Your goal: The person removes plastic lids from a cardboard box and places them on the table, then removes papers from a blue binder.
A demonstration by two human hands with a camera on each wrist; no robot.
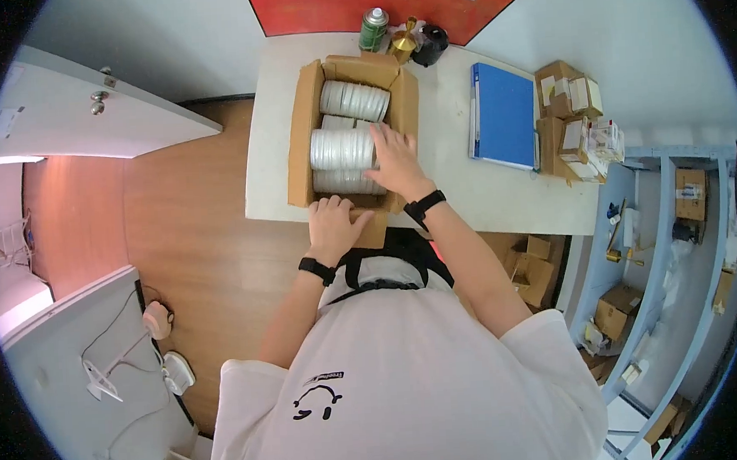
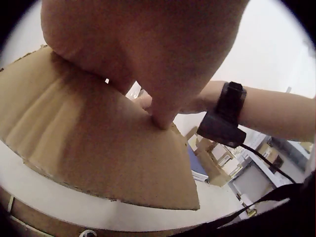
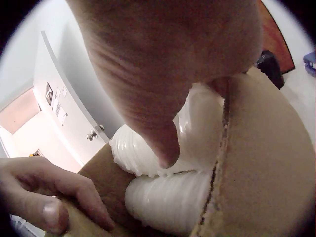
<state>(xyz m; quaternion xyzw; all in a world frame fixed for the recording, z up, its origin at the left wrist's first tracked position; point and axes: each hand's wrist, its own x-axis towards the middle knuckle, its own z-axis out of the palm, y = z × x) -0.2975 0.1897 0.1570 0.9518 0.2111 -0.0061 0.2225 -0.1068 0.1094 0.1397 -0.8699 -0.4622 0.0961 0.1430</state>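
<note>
An open cardboard box point(image 1: 299, 142) stands on the white table, with plastic-wrapped stacks of white round discs lying on their sides in it. My right hand point(image 1: 400, 163) reaches over the box's right wall and grips the end of the middle stack point(image 1: 342, 150). In the right wrist view its thumb presses down between this stack and the near stack point(image 3: 165, 200); the other fingers are mostly hidden. My left hand point(image 1: 331, 230) holds the box's near edge, fingers over the wall and thumb on the outer flap point(image 2: 108, 148). Another stack point(image 1: 353, 100) lies at the far end.
Behind the box stand a green spray can point(image 1: 373, 30), a brass-coloured object point(image 1: 403, 43) and a black bundle point(image 1: 431, 45). To the right lie a blue folder point(image 1: 504, 115) and small cartons point(image 1: 575, 123). A blue shelf unit point(image 1: 661, 240) stands right; a door point(image 1: 112, 110) is at left.
</note>
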